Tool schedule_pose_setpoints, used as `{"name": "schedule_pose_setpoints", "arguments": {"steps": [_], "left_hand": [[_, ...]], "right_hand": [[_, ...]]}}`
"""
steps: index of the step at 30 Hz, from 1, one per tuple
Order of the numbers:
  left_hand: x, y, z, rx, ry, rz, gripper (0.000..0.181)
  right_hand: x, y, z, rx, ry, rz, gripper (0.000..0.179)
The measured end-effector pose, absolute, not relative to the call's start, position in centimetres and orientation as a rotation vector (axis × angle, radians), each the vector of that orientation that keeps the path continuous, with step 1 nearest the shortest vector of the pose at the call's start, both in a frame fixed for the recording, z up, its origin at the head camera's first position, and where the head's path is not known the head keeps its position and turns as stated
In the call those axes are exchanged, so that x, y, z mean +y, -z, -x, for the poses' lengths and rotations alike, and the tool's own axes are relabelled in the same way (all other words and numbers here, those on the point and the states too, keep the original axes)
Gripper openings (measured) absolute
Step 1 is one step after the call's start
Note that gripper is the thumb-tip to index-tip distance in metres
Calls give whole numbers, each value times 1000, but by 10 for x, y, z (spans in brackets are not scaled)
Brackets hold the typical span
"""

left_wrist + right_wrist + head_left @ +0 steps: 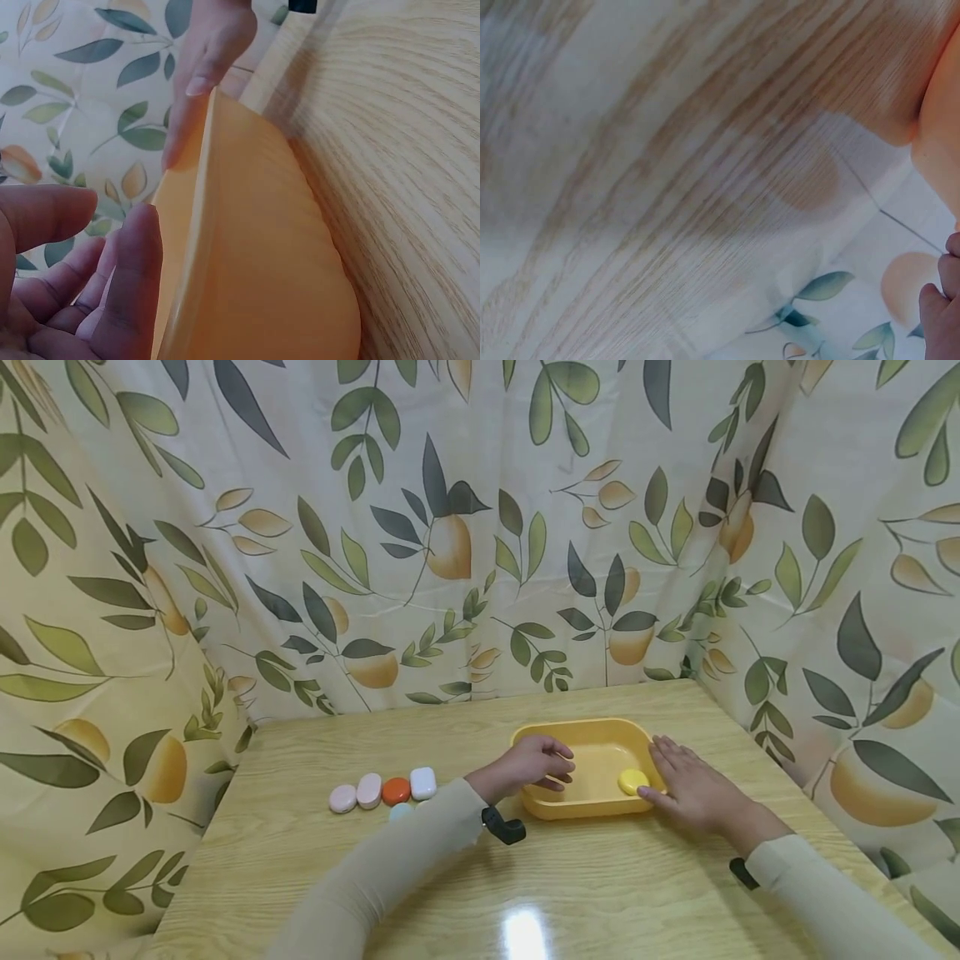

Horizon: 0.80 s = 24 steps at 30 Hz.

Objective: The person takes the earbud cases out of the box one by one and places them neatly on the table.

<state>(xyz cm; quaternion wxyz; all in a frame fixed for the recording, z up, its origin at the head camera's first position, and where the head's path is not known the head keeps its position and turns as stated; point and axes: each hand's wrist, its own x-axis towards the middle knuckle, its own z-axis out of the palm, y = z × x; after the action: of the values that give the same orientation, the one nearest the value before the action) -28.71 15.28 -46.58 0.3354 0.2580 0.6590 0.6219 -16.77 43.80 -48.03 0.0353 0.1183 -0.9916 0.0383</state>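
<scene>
A yellow-orange tray (585, 810) stands on the table, with a round yellow piece (633, 781) inside near its right end. Over the tray's left end is my left hand (534, 763), its fingers loosely bent and nothing between them. The left wrist view shows those fingers (135, 277) right beside the tray's rim (202, 180). My right hand (693, 785) rests along the right rim with straight fingers, its thumb close to the yellow piece. Only a few right fingertips (941, 292) show at the edge of the right wrist view.
Left of the tray lie several small rounded pieces: a pale pink round one (342, 798), a pink oval (369, 791), an orange-red round one (396, 791) and a white squarish one (423, 783). A light blue piece (401, 811) is partly behind my left sleeve. Leaf-patterned curtains (480, 527) surround the table.
</scene>
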Motion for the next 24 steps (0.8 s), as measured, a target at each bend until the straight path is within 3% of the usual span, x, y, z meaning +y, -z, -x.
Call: {"name": "schedule_pose_setpoints", "arguments": {"steps": [24], "left_hand": [[187,470,281,1771,-1616,-538,24]], "right_hand": [[439,482,167,-3044,-164,-336,89]]}}
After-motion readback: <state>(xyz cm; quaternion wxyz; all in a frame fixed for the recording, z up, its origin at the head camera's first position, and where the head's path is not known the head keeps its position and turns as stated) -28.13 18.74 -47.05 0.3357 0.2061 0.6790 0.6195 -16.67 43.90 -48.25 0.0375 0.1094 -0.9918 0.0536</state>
